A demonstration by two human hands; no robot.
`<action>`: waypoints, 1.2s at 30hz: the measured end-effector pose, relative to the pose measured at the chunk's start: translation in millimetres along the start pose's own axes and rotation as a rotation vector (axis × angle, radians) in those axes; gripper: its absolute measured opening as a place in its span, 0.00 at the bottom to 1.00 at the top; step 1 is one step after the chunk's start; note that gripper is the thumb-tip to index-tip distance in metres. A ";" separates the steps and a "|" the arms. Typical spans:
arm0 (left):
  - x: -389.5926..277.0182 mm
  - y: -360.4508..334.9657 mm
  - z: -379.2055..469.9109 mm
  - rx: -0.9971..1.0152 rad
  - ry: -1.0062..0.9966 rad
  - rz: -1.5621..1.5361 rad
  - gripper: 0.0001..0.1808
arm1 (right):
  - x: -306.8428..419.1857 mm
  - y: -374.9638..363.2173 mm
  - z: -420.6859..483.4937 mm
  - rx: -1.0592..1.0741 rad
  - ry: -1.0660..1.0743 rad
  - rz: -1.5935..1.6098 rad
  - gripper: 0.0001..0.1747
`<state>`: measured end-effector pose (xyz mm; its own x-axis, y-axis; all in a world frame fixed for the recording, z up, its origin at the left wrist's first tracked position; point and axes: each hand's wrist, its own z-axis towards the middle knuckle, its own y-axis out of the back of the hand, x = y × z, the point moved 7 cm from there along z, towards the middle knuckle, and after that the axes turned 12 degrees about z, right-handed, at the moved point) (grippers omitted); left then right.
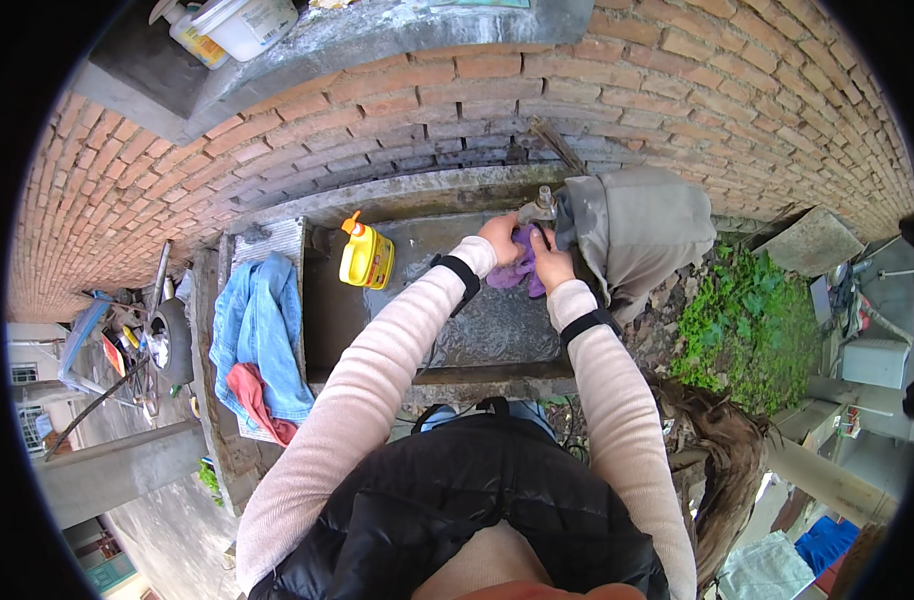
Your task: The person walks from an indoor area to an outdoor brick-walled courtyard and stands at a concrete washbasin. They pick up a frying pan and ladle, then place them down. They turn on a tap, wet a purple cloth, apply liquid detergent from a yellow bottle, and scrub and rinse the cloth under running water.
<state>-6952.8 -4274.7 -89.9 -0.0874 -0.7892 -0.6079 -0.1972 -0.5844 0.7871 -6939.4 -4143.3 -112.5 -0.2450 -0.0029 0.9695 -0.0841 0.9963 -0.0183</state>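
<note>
Both of my hands are over a concrete wash basin (pixel 457 180), close under a metal tap (pixel 544 201). A wet purple cloth (pixel 506 276) hangs from them towards the basin floor. My left hand (pixel 502 237) grips its upper left part, with the fingers partly hidden. On the cloth's right side, my right hand (pixel 552 264) pinches it with the thumb on top. Something dark shows beside that thumb, too small to name. Shallow rippling water (pixel 487 334) covers the basin floor. To the left stands a yellow detergent bottle (pixel 368 259) with an orange pump top.
Left of the basin, a light-blue denim garment (pixel 260 322) and a red cloth (pixel 258 401) lie on a ridged washboard (pixel 269 231). Grey fabric (pixel 644 225) drapes over something right of the tap. Behind rises a brick wall (pixel 472 94) with a concrete ledge (pixel 397 37) holding containers.
</note>
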 end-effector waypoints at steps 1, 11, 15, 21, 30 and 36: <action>-3.4 5.9 -0.4 -0.019 -0.033 0.125 0.24 | 6.3 -0.5 -0.3 0.011 0.070 -0.001 0.21; 18.8 41.5 -3.2 -0.200 0.092 0.050 0.17 | -34.1 22.4 4.3 -0.067 0.042 -0.138 0.19; 4.6 21.2 -4.2 0.010 0.008 0.111 0.23 | -17.0 10.1 7.3 -0.007 0.127 -0.213 0.20; -15.5 30.3 -2.1 -0.063 -0.037 -0.043 0.20 | -6.7 -2.2 3.6 0.147 0.142 -0.306 0.30; 4.9 47.1 -9.2 -0.269 0.082 0.177 0.14 | -61.0 23.9 37.6 -0.137 0.003 -0.144 0.21; 29.2 -27.1 -11.1 -0.022 0.385 -0.512 0.19 | -38.8 6.9 3.0 -0.164 -0.453 0.653 0.23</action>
<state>-6939.2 -4284.0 -127.8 0.3706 -0.4182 -0.8293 -0.1007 -0.9057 0.4118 -6933.4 -4136.6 -151.0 -0.5657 0.5840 0.5822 0.3449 0.8089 -0.4762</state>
